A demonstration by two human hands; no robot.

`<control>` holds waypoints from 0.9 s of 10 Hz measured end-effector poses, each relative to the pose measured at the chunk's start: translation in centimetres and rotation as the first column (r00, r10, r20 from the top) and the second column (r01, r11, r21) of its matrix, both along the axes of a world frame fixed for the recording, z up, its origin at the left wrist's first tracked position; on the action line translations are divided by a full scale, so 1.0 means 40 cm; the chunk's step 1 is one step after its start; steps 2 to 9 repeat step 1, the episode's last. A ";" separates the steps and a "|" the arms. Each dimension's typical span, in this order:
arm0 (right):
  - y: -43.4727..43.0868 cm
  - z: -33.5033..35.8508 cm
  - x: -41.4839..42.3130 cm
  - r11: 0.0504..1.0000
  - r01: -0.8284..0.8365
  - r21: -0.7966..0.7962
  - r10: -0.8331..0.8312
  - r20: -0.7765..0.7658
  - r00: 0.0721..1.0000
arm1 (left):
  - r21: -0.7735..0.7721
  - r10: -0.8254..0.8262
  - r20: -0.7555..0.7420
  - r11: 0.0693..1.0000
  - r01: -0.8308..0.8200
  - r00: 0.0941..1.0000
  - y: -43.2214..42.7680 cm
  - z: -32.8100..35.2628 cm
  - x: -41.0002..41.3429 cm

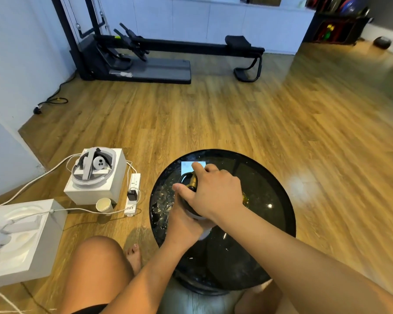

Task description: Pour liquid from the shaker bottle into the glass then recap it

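gripping dark gold-capped shaker bottle (192,189), both hands (213,196)

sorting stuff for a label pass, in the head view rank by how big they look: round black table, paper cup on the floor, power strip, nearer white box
1. round black table
2. nearer white box, though its closeness to the camera inflates it
3. power strip
4. paper cup; it and the strip cover similar area, so treat that order as unsure

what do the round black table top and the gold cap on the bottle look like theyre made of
The round black table top looks like glossy glass or polished stone: it mirrors lights and a window sharply; which one is unclear. The gold cap, under the right hand, looks like shiny metal or metallised plastic, judging by its bright highlights.
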State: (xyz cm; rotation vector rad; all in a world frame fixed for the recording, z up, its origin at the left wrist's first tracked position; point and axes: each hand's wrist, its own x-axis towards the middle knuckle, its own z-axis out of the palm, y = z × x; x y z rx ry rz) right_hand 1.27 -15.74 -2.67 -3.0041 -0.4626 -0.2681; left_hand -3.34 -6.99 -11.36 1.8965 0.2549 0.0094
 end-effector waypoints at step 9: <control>-0.017 0.032 -0.006 0.996 -0.044 0.082 0.063 -0.247 0.967 | -0.020 -0.177 -0.002 0.984 0.177 0.984 0.069 0.036 -0.021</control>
